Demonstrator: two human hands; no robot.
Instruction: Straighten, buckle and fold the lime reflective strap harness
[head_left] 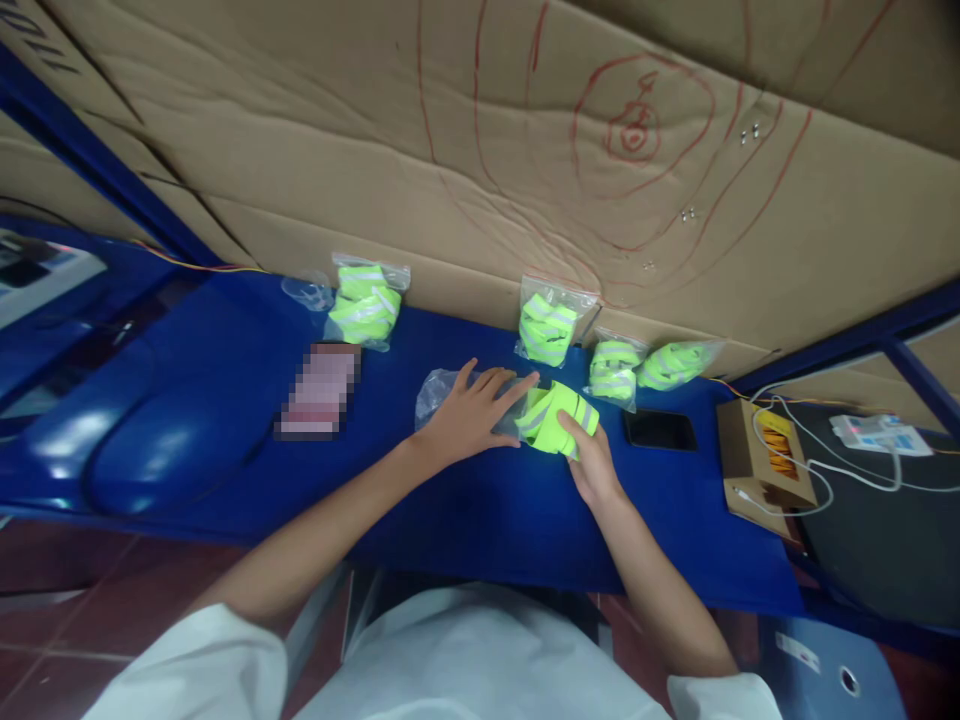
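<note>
Neon-yellow band [559,418] lies mid-table [465,510]. The right hand [592,465] grasps its near end, and the left hand [469,415] rests flat, fingers released, on a clear bag [435,392] just left. Packed bags [547,325] line the far cardboard [300,150]; right lie a phone [660,430] and a box [750,470].

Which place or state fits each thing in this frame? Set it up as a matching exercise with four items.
Things:
1. left hand
2. right hand
3. black phone
4. small cardboard box

Places or states:
A. standing at the right end of the blue table
B. spread flat on the clear plastic bag
C. lying flat just right of the bundle
D. gripping the neon-yellow bundle

Pairs: 1-B, 2-D, 3-C, 4-A
</note>
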